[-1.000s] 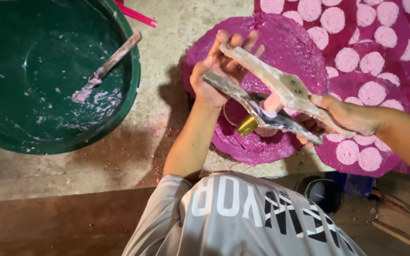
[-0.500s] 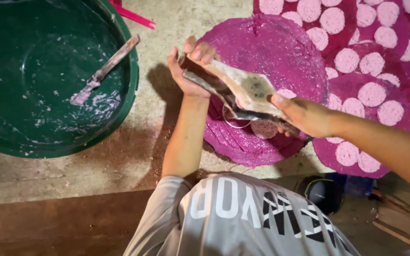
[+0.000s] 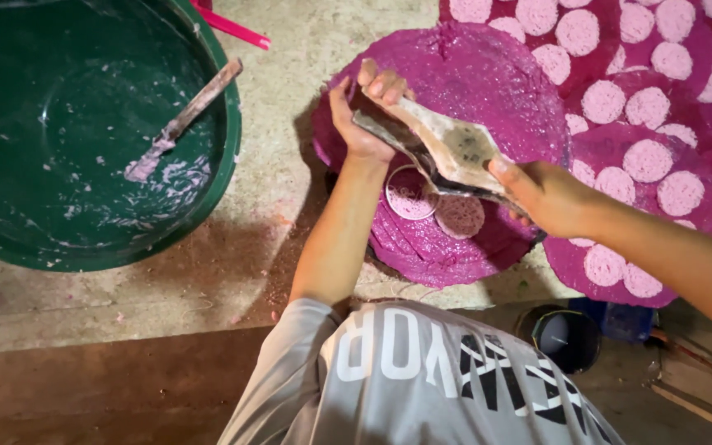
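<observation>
My left hand (image 3: 366, 114) grips the far end of a pair of flat, paste-smeared paddles (image 3: 448, 148). My right hand (image 3: 550, 198) holds the near end of the same tool. The paddles hang tilted over a stack of round magenta mats (image 3: 488, 74). Below the tool, on the mat, lie a round ring mould (image 3: 408, 194) filled with pale pink paste and a pink disc (image 3: 460, 216) beside it. Part of the ring is hidden by the paddles.
A large green basin (image 3: 228, 156) with pink smears stands at the left, with a stained stirring stick (image 3: 185, 117) leaning inside. More magenta mats with several pale pink discs (image 3: 653, 156) spread to the right. A dark round container (image 3: 566, 336) sits by my body.
Both hands have carried the paddles left and upward over the mat. The two blades have come closer together, and the ring mould now shows below them.
</observation>
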